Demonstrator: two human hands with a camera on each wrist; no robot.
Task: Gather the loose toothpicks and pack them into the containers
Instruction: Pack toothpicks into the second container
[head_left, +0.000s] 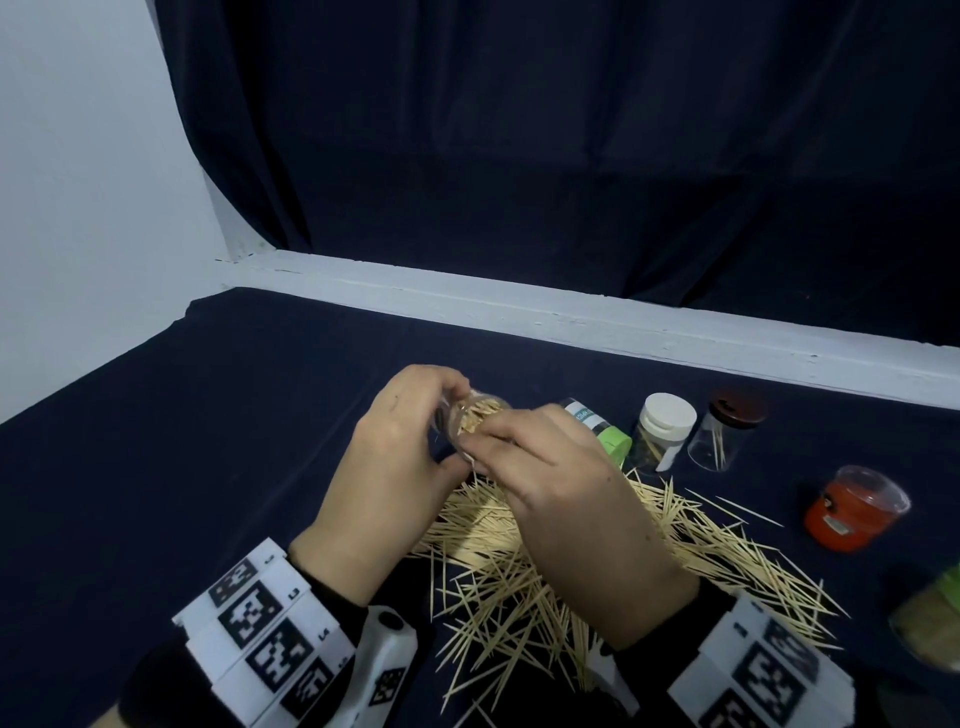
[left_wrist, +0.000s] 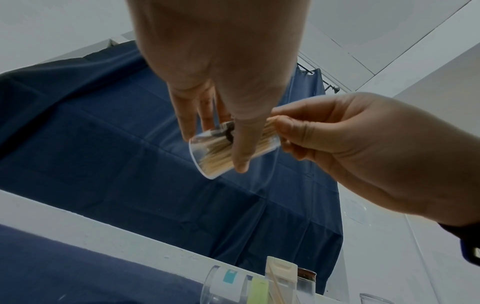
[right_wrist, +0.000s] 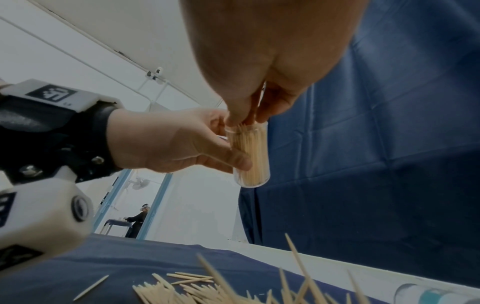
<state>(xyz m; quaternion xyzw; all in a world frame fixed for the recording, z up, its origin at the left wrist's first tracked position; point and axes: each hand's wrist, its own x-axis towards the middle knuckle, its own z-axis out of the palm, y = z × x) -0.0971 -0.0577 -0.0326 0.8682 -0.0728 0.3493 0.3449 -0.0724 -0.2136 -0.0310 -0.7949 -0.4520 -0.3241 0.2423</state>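
Note:
My left hand (head_left: 447, 415) grips a small clear container (head_left: 475, 415) above the cloth, tilted, its mouth towards my right hand. It is packed with toothpicks (right_wrist: 250, 156). My right hand (head_left: 475, 444) pinches a few toothpicks at the container's mouth; their tips poke out between the fingertips (right_wrist: 242, 120). In the left wrist view the container (left_wrist: 210, 150) lies across my left fingers, my right hand (left_wrist: 283, 127) at its open end. A big heap of loose toothpicks (head_left: 498, 551) lies on the dark blue cloth under both hands.
Behind the heap are a lying container with a green cap (head_left: 602, 428), a white-lidded one (head_left: 662, 431) and a brown-lidded clear one (head_left: 727, 431). A red container (head_left: 852, 512) lies to the right, another (head_left: 932, 623) at the right edge. A white ledge (head_left: 571, 312) borders the table.

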